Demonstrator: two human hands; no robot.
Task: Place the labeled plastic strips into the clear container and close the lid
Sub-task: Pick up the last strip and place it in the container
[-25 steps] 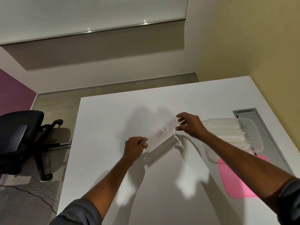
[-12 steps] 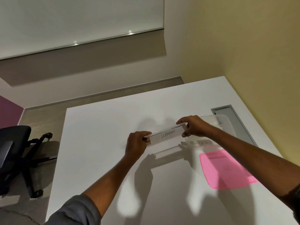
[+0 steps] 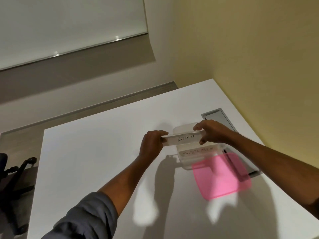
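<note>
I see the strip, marked ELEPHANT, held level above the near-left part of the clear box, its left end reaching out past the box's left wall. Inside the box lies another strip with blurred red letters I cannot read for sure. The pink lid lies flat on the white bench, its far edge overlapping the box's near right corner. A grey hatch is set into the bench behind the box, and a dark pen lies along the box's right side. A black chair stands off the bench's left edge. My left grip is closed on the strip's left end, knuckles up. My right grip pinches the right end, thumb below, fingers over the top. Both forearms reach forward.
</note>
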